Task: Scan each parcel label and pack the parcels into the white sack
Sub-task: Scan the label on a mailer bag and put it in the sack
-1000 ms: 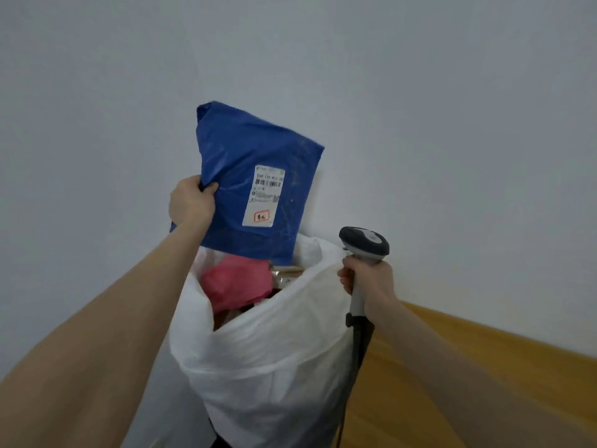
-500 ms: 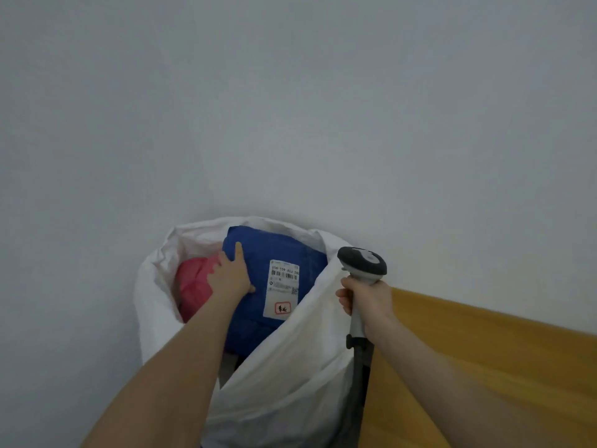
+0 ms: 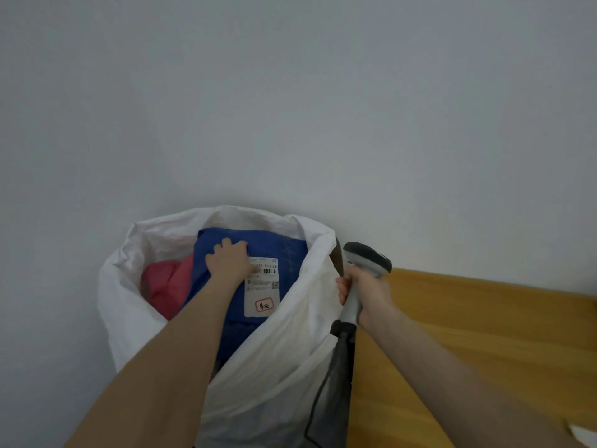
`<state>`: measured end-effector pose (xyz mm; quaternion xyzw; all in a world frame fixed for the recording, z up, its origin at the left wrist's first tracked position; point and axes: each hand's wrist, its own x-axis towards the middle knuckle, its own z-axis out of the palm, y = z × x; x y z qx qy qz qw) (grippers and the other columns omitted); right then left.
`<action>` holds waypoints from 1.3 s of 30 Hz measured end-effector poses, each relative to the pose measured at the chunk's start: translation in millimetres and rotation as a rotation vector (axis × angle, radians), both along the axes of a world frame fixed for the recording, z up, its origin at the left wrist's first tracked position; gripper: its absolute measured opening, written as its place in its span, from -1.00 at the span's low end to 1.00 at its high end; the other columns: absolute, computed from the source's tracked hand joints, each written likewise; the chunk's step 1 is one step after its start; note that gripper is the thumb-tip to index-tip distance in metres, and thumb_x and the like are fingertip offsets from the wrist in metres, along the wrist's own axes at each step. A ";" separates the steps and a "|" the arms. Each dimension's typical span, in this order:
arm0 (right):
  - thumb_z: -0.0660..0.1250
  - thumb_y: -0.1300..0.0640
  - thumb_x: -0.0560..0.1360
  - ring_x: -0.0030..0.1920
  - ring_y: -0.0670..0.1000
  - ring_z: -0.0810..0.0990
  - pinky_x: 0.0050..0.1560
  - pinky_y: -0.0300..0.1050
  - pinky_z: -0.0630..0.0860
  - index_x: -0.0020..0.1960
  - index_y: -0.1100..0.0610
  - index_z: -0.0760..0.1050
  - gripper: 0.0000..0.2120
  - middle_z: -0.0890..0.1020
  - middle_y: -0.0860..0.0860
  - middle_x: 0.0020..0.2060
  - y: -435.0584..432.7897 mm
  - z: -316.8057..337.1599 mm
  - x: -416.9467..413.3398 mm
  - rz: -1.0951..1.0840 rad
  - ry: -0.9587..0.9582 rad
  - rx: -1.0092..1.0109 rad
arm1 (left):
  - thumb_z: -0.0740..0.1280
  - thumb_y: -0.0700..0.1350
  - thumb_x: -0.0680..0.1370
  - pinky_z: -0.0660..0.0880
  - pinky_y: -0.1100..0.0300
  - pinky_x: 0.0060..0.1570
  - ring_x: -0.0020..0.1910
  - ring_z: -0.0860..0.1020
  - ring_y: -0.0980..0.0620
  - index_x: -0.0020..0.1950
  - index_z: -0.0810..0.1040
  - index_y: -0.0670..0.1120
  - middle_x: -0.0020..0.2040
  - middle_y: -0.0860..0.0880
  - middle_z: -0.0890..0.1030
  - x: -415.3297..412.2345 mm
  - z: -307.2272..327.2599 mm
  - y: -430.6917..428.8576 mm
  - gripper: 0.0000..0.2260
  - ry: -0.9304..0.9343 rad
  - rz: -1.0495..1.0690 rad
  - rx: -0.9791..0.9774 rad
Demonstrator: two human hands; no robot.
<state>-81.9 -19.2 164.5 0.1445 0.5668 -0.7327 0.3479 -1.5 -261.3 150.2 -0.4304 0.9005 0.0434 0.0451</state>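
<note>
Pressing flat-fingered with my left hand (image 3: 229, 265), I pushed the blue plastic mailer parcel (image 3: 286, 252) into the white woven sack (image 3: 274, 367), beside a pink parcel (image 3: 164, 286). My right hand (image 3: 366, 294) clenched the grey handheld scanner (image 3: 368, 260) at the sack's rim. Harder pushing could have toppled the sack.

Head-worn view, angled down, near white sack (image 3: 277, 367)

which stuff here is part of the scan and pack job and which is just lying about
Part of the job: white sack; blue parcel with its label, in the sack under the left hand; pink parcel beside it; scanner gripped in the right hand.
Just lying about: wooden surface on the right; white scrap at its lower right edge.
</note>
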 end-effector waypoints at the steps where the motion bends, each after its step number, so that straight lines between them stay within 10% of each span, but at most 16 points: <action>1: 0.38 0.26 0.50 -0.42 0.01 0.54 -0.34 -0.13 0.52 0.00 0.29 0.54 -0.88 0.61 0.13 -0.38 5.7 1.0 0.8 -0.022 -0.054 -0.035 | 0.34 0.12 0.51 0.36 -0.06 0.23 0.35 0.31 -0.16 0.41 0.36 -0.04 0.39 -0.14 0.32 -8.3 9.4 5.9 -0.48 0.055 -0.018 -0.027; 13: 0.33 0.12 0.57 -0.59 -0.01 0.50 -0.56 -0.21 0.46 -0.13 0.21 0.42 -0.81 0.56 0.10 -0.51 196.5 -4.1 2.3 -0.009 -0.163 -0.090 | 0.24 -0.08 0.58 0.43 0.02 0.09 0.29 0.36 -0.13 0.40 0.33 -0.11 0.32 -0.14 0.37 -115.2 47.5 245.7 -0.60 0.182 -0.469 -0.065; 21: 0.36 0.18 0.53 -0.49 0.02 0.51 -0.45 -0.13 0.45 0.05 0.25 0.46 -0.83 0.63 0.22 -0.23 423.1 -9.6 -12.4 -0.300 -0.004 0.144 | 0.26 -0.06 0.59 0.43 0.03 0.06 0.30 0.37 -0.11 0.42 0.32 -0.04 0.33 -0.10 0.37 -152.5 13.5 490.4 -0.60 0.113 -0.708 0.085; 29: 0.42 0.20 0.46 -0.51 0.05 0.54 -0.42 -0.13 0.50 -0.01 0.26 0.45 -0.80 0.60 0.16 -0.45 604.5 0.0 -36.9 -0.583 0.055 0.283 | 0.34 0.04 0.51 0.42 0.09 -0.02 0.25 0.44 -0.10 0.37 0.40 -0.03 0.27 -0.08 0.43 -197.0 15.2 677.1 -0.56 0.149 -0.963 0.179; 39: 0.44 0.20 0.45 -0.48 0.05 0.57 -0.42 -0.13 0.54 -0.07 0.26 0.50 -0.83 0.64 0.18 -0.41 742.7 -14.1 -106.6 -0.847 0.064 0.358 | 0.46 0.20 0.39 0.36 -0.04 0.32 0.42 0.30 -0.08 0.51 0.20 0.03 0.48 -0.05 0.27 -274.6 -28.6 831.1 -0.21 0.007 -1.337 0.287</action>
